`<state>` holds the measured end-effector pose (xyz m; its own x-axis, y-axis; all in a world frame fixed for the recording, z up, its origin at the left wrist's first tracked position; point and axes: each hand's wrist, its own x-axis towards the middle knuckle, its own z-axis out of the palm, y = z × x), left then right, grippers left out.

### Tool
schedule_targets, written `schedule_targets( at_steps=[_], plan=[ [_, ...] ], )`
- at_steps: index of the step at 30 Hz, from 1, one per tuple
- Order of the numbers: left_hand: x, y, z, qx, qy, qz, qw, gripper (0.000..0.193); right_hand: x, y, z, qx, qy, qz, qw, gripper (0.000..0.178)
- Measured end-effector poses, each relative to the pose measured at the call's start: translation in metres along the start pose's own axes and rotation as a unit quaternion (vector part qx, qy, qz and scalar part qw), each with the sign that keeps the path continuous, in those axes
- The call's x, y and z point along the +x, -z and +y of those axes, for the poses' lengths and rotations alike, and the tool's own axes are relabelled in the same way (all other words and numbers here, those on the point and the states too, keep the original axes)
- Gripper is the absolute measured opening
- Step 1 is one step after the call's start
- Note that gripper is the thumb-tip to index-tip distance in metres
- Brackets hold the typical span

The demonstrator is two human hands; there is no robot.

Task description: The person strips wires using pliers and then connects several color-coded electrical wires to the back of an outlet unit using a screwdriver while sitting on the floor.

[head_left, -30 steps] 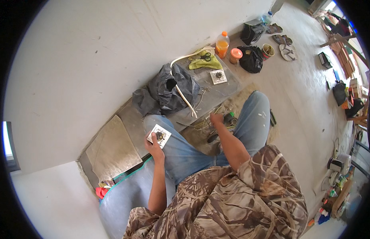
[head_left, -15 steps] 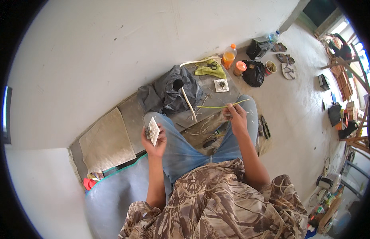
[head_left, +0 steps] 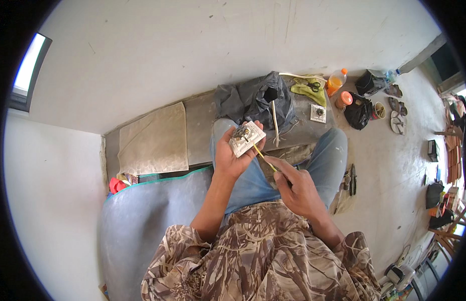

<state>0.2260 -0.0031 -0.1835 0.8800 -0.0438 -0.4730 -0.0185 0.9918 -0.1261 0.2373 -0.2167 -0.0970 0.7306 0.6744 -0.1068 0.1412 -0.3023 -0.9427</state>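
Observation:
My left hand (head_left: 227, 159) is wrapped round a white wall socket (head_left: 249, 142), its back with the dark metal parts turned up. A yellow-green wire (head_left: 265, 159) is pinched in my right hand (head_left: 299, 189), just below and to the right of the socket. The wire's far end meets the socket's near edge; whether it sits in a terminal I cannot tell. A second white socket (head_left: 318, 113) lies on the grey slab (head_left: 200, 133) beyond my right knee. Close to it, scissors (head_left: 314, 87) rest on a yellow-green cloth (head_left: 305, 90).
On the slab lies a grey-black plastic bag (head_left: 233, 103) beside a white cable (head_left: 275, 123). An orange drink bottle (head_left: 336, 83), a lidded jar (head_left: 344, 99) and a black bag (head_left: 359, 113) stand at the far right. Pliers (head_left: 353, 180) lie on the floor right of my knee.
My left hand has tilted the socket back-up and moved it toward the middle. My right hand has come down and left, bringing the wire to the socket. The view has shifted left.

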Motion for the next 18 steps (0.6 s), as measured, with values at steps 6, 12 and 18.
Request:
schedule_targets(
  at_steps=[6,12,18],
  plan=[
    [-0.003,-0.004,-0.006,0.016,-0.025,0.036,0.999,0.037,0.005,-0.008,0.001,0.007,0.028,0.019,0.999,0.038],
    [-0.004,-0.005,-0.009,0.034,-0.024,0.042,0.998,0.037,0.006,-0.014,0.003,0.028,0.032,0.028,0.999,0.036],
    [-0.007,-0.006,-0.013,0.092,-0.065,0.044,0.993,0.034,0.008,-0.016,0.005,0.032,0.037,0.029,0.998,0.035]
  ],
)
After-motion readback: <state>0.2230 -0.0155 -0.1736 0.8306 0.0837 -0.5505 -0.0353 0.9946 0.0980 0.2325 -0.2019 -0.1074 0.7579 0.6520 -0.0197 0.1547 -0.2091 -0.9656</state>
